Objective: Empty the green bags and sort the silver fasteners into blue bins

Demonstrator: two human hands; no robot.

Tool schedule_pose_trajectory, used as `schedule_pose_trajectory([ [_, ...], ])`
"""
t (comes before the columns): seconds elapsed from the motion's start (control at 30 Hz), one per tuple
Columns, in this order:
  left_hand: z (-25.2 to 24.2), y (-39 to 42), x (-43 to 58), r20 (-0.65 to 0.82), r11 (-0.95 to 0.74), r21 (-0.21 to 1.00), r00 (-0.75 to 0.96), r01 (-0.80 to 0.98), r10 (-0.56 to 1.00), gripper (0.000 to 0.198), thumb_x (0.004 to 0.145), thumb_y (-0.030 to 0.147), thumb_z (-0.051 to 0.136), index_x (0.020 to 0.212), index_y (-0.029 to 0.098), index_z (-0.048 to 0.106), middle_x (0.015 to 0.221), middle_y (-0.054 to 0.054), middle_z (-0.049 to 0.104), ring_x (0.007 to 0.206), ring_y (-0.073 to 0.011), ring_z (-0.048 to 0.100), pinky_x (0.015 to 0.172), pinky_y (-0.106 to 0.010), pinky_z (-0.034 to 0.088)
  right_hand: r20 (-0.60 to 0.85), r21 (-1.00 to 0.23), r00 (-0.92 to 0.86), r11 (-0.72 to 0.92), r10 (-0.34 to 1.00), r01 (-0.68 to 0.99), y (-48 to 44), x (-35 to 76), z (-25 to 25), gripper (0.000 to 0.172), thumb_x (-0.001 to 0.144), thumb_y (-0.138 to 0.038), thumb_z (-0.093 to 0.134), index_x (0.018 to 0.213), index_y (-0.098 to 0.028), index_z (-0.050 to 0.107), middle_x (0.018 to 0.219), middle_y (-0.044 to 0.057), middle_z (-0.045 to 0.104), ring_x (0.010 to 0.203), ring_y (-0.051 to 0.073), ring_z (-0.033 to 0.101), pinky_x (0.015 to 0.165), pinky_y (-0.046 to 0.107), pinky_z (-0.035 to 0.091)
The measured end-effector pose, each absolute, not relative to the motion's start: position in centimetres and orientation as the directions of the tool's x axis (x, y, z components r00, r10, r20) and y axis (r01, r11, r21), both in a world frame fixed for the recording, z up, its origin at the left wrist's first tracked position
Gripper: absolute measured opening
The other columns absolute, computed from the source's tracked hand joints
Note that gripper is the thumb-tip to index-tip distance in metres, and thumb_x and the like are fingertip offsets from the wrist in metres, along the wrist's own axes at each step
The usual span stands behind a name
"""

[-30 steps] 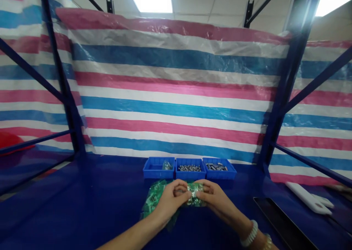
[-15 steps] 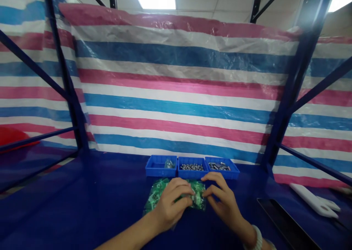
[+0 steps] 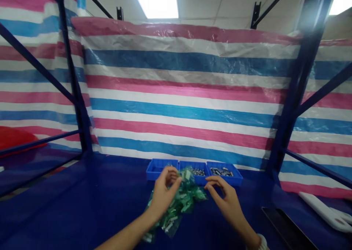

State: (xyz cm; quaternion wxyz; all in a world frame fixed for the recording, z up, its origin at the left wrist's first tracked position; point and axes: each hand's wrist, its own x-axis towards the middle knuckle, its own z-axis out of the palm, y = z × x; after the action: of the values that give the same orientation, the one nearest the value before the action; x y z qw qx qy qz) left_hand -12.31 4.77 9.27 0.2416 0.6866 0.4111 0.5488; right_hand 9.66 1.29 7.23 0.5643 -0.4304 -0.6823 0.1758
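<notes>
My left hand is closed in a pinch on a small clear bag with green print, raised in front of the blue trays. Below it, a pile of similar green-printed bags with small pale parts inside lies on the blue table; the hand and forearm hide its left part. To the right, my right hand has its thumb and index fingertips brought together near the front of the right tray. Whatever sits between those fingertips, if anything, is too small to make out.
Along the back stand three blue trays: the left tray, a middle one with small metal pieces, and a right one with grey metal parts. At right lie a black phone and a white device. Blue posts flank the table.
My left hand has risen, lifting a bag up before the middle tray. The bags beneath are now spread in a looser heap. My right hand has drawn its fingertips together, away from the bags.
</notes>
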Motion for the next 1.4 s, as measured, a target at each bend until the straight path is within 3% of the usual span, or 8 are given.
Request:
schedule_pose_trajectory([
  [0.2, 11.3, 13.7, -15.9, 0.344, -0.316, 0.800, 0.043, 0.509, 0.938, 0.012, 0.083, 0.017, 0.062, 0.094, 0.014, 0.059, 0.067, 0.003, 0.062, 0.065, -0.0147, 0.063, 0.063, -0.027, 0.052, 0.542, -0.747, -0.009, 0.486, 0.840, 0.453, 3.4, 11.0, 5.3, 0.020, 0.087, -0.033, 0.053, 0.089, -0.017, 0.065, 0.075, 0.006, 0.069, 0.072, 0.022, 0.065, 0.069, 0.032, 0.048],
  [0.37, 10.2, 15.7, -15.9, 0.177, -0.170, 0.698, 0.062, 0.695, 0.982, 0.021, 0.092, 0.029, 0.058, 0.105, 0.013, 0.061, 0.101, -0.006, 0.065, 0.084, -0.0171, 0.065, 0.074, -0.036, 0.055, 0.519, -0.633, -0.156, 0.500, 0.841, 0.591, 4.0, 11.3, 4.0, 0.015, 0.082, -0.024, 0.053, 0.088, -0.018, 0.067, 0.082, 0.006, 0.070, 0.077, 0.023, 0.064, 0.071, 0.034, 0.048],
  [0.57, 10.2, 16.1, -16.4, 0.141, -0.126, 0.598, 0.051, 0.792, 0.989, 0.026, 0.092, 0.029, 0.058, 0.113, 0.014, 0.059, 0.111, -0.008, 0.063, 0.093, -0.0202, 0.064, 0.080, -0.040, 0.055, 0.524, -0.547, -0.225, 0.527, 0.822, 0.651, 4.1, 11.1, 3.8, 0.018, 0.081, -0.018, 0.049, 0.091, -0.018, 0.065, 0.088, 0.007, 0.069, 0.084, 0.023, 0.063, 0.084, 0.039, 0.047],
  [0.73, 10.4, 16.4, -16.4, 0.154, -0.152, 0.521, 0.082, 0.840, 0.985, 0.026, 0.092, 0.029, 0.058, 0.112, 0.014, 0.059, 0.110, -0.008, 0.063, 0.093, -0.0200, 0.064, 0.080, -0.040, 0.055, 0.510, -0.504, -0.282, 0.548, 0.813, 0.668, 3.5, 10.6, 4.4, 0.018, 0.084, -0.016, 0.048, 0.092, -0.018, 0.064, 0.090, 0.008, 0.068, 0.087, 0.023, 0.062, 0.082, 0.038, 0.048],
  [0.83, 10.1, 15.9, -16.0, 0.169, -0.180, 0.464, 0.112, 0.868, 0.979, 0.025, 0.092, 0.030, 0.058, 0.111, 0.014, 0.060, 0.109, -0.007, 0.064, 0.093, -0.0201, 0.064, 0.080, -0.040, 0.054, 0.496, -0.496, -0.291, 0.542, 0.818, 0.679, 3.2, 10.6, 4.4, 0.021, 0.084, -0.016, 0.049, 0.099, -0.017, 0.064, 0.097, 0.009, 0.068, 0.095, 0.024, 0.061, 0.088, 0.040, 0.047],
  [1.03, 10.5, 13.8, -15.6, 0.289, -0.252, 0.398, 0.140, 0.882, 0.947, 0.021, 0.089, 0.028, 0.061, 0.103, 0.013, 0.062, 0.104, -0.007, 0.065, 0.094, -0.0213, 0.063, 0.084, -0.042, 0.051, 0.402, -0.503, -0.334, 0.510, 0.853, 0.698, 3.1, 10.7, 3.6, 0.049, 0.077, -0.017, 0.060, 0.126, -0.016, 0.057, 0.128, 0.014, 0.058, 0.119, 0.028, 0.052, 0.103, 0.043, 0.040],
  [1.23, 11.5, 8.6, -13.8, 0.541, -0.479, 0.411, 0.216, 0.776, 0.813, 0.022, 0.085, 0.015, 0.053, 0.106, 0.017, 0.061, 0.104, -0.008, 0.066, 0.092, -0.0207, 0.063, 0.084, -0.033, 0.048, 0.387, -0.477, -0.333, 0.496, 0.859, 0.726, 3.4, 10.6, 4.3, 0.030, 0.078, -0.014, 0.060, 0.107, -0.021, 0.068, 0.105, 0.009, 0.067, 0.101, 0.027, 0.059, 0.091, 0.039, 0.045],
  [1.4, 10.3, 4.2, -12.1, 0.655, -0.692, 0.407, 0.339, 0.596, 0.676, 0.021, 0.084, 0.013, 0.050, 0.100, 0.020, 0.060, 0.094, -0.004, 0.067, 0.087, -0.0180, 0.063, 0.081, -0.030, 0.049, 0.380, -0.472, -0.312, 0.473, 0.871, 0.744, 3.9, 11.4, 4.5, 0.030, 0.071, -0.009, 0.066, 0.097, -0.023, 0.072, 0.094, 0.006, 0.069, 0.093, 0.026, 0.060, 0.085, 0.036, 0.045],
])
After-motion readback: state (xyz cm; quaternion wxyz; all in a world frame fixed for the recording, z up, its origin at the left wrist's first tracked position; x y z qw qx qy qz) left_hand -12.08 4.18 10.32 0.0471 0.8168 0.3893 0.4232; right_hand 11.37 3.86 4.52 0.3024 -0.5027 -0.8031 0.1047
